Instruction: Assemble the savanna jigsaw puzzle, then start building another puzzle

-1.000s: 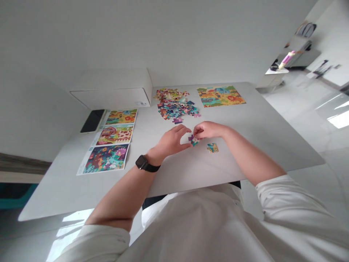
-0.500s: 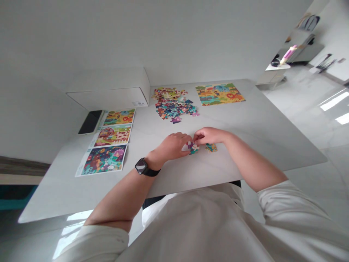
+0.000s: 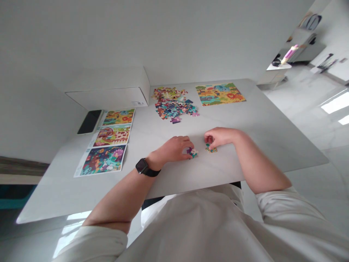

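My left hand (image 3: 178, 148), with a black watch on its wrist, rests on the table near the front edge. Its thumb and fingers close around a small cluster of purple and teal puzzle pieces (image 3: 193, 152) with a pale figure on it. To the right, my right hand (image 3: 215, 137) has curled fingers, and its thumb and fingertips are at a yellow and teal puzzle cluster (image 3: 212, 149). The fingers partly cover that cluster's left side. A short gap of table separates the two clusters. Farther back lies a heap of loose puzzle pieces (image 3: 176, 107) in mixed colours.
An assembled animal puzzle (image 3: 220, 94) lies at the back right of the white table (image 3: 261, 134). On the left are a printed picture sheet (image 3: 105, 160) with three scenes, a dark phone (image 3: 89, 122) and a white box (image 3: 109, 98) against the wall.
My right hand has moved right, from the purple and teal pieces to the yellow and teal cluster. My left hand stays with the purple and teal pieces, which have shifted slightly.
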A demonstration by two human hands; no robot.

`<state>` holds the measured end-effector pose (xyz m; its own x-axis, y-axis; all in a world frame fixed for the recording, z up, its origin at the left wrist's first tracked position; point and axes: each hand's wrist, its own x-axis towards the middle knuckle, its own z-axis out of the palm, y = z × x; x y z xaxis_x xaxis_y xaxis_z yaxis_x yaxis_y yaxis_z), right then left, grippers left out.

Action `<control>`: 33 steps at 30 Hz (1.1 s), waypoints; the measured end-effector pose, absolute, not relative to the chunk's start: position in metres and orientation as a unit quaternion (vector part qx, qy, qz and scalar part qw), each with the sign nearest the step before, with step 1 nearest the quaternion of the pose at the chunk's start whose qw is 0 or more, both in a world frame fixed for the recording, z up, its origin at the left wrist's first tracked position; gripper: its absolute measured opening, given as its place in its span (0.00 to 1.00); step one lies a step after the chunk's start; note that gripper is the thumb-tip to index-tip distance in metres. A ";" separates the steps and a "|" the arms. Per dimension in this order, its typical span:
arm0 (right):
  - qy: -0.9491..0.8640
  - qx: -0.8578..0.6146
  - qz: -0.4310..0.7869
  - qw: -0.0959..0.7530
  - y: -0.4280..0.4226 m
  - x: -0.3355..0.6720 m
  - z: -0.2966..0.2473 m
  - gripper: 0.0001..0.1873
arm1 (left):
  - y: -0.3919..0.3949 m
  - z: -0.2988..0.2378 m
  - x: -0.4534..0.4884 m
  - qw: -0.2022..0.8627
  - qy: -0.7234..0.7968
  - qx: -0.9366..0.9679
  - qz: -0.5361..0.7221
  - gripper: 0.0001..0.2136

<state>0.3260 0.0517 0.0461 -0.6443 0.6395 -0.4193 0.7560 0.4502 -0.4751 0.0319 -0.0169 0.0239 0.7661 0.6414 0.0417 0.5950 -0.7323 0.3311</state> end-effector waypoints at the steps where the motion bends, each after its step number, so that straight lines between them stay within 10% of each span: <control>1: 0.851 0.408 -0.316 0.099 0.050 0.323 0.046 0.15 | -0.016 0.024 0.031 0.154 0.331 0.928 0.079 0.14; 15: 0.854 0.400 -0.311 0.117 0.051 0.320 0.041 0.15 | -0.012 0.024 0.019 0.178 0.319 0.927 0.087 0.13; 33: 0.826 0.480 -0.275 -0.106 0.067 0.317 0.014 0.10 | 0.029 -0.007 -0.012 0.068 0.544 0.822 0.156 0.24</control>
